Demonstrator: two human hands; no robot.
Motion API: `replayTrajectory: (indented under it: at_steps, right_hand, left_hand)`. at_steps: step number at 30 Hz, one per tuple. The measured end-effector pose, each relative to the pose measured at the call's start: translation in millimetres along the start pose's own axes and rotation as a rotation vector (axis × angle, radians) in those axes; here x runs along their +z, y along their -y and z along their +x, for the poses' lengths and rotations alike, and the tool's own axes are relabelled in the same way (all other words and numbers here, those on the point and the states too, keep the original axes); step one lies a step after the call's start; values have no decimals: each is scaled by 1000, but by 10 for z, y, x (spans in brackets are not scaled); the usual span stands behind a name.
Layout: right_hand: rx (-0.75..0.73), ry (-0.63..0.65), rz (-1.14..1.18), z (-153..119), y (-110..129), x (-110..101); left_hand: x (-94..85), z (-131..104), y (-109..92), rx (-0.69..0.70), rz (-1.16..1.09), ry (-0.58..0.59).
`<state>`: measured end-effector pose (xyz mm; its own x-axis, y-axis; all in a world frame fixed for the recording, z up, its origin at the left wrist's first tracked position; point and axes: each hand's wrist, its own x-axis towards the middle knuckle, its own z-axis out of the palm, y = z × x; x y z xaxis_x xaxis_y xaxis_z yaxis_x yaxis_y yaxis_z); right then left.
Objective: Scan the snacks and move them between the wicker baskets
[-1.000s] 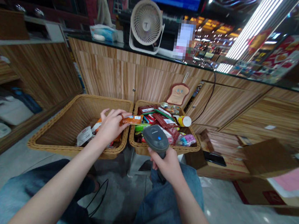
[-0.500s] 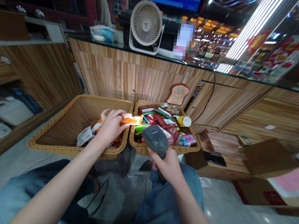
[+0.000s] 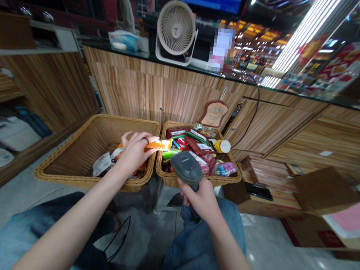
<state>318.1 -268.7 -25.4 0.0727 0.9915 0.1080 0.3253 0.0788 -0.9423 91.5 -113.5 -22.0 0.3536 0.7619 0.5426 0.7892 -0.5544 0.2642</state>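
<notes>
White jug (image 3: 16,133): one, handled, on the low shelf at far left.
Left basket (image 3: 80,149): one of two, woven, tan; mostly bare inside, with a few packages toward the right end, partly hidden, too covered to count.
Left hand (image 3: 134,151): pinching one packet between thumb and fingers; wearing one dark ring.
Orange packet (image 3: 160,145): one, small, narrow, glossy, with a bright pale patch at the right end; held above the adjoining basket rims.
Fan (image 3: 176,28): one, round, cream, on the counter.
Scanner (image 3: 186,167): one, dark grey, rounded head, in front of the right basket.
Right hand (image 3: 203,198): wrapped around the scanner's handle.
Right basket (image 3: 227,180): heaped with brown, red and green packages, too jumbled to count; one yellow tub (image 3: 221,146), white-lidded, at right.
Phone (image 3: 258,191): one, black, flat on a carton.
</notes>
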Motion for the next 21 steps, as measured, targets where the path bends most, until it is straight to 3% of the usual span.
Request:
replayTrajectory:
  at_steps: [10,17,21]
  right_hand:
    - [-7,-17,8,9,11,7]
    - [-20,-16,6,4,-7,5]
    - [-25,-22,1,1,5,4]
  left_hand:
    - [-17,-8,-25,-6,-15,-13]
    - [-65,-36,-6,-257,104,-199]
    - [-77,-13,-46,-232,71,-176]
